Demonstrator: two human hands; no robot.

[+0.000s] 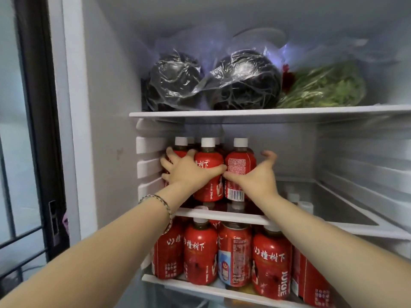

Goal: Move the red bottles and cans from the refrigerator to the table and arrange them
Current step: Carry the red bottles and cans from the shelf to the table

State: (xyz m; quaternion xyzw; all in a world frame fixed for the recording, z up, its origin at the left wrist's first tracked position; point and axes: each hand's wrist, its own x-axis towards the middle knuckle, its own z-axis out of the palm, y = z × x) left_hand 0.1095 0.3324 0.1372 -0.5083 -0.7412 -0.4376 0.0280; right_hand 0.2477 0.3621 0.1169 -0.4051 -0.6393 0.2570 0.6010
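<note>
Our forearms (pixel 106 243) reach up into the refrigerator (pixel 106 96). Our left hand (pixel 189 172) grips the front red bottles (pixel 208 163) on the middle shelf (pixel 222 215), fingers curled round the leftmost, thumb across the next. Our right hand (pixel 258 176) is spread (thumb touching the right bottle (pixel 240 164)), its fingers apart just beside that bottle. More red bottles and a can (pixel 234 256) stand on the shelf below (pixel 200 286).

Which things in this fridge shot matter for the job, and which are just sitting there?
Job:
- middle-shelf red bottles, two gripped by the left hand; the right hand reaches round the rightmost
- lower-shelf red bottles
- red can

Lying about:
- dark bagged bundles
- bagged greens
Both sit on the top shelf.
</note>
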